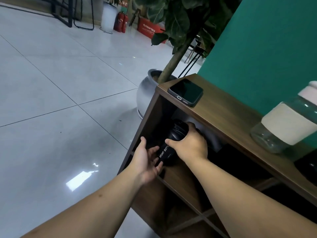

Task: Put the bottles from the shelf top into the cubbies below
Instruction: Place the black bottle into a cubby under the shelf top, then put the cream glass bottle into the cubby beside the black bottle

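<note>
**In the top-left cubby, a black bottle in hand**

In the head view, the wooden shelf unit (pixel 228 121) runs from centre to the right edge, against a green wall (pixel 267 48). The right hand (pixel 190 145) wraps around the upper body of a black sport bottle (pixel 169 148), thumb on the near side and fingers curled over the far side, just below its dark cap. The bottle is tilted, cap deeper in, and sits within the mouth of the top-left cubby (pixel 154 121), its base over the cubby's floor board. The left hand (pixel 147 160) is spread open, palm up, fingers loosely extended beside the bottle's lower end; whether the fingertips touch it cannot be told.

On the shelf top lie a dark smartphone (pixel 186 92), screen up near the left end, and further right a clear glass bottle (pixel 284 124) with a pale sleeve. A black object (pixel 307 167) shows at the right edge. Behind the shelf stands a potted plant (pixel 147 93) on grey floor tiles (pixel 60 83).
</note>
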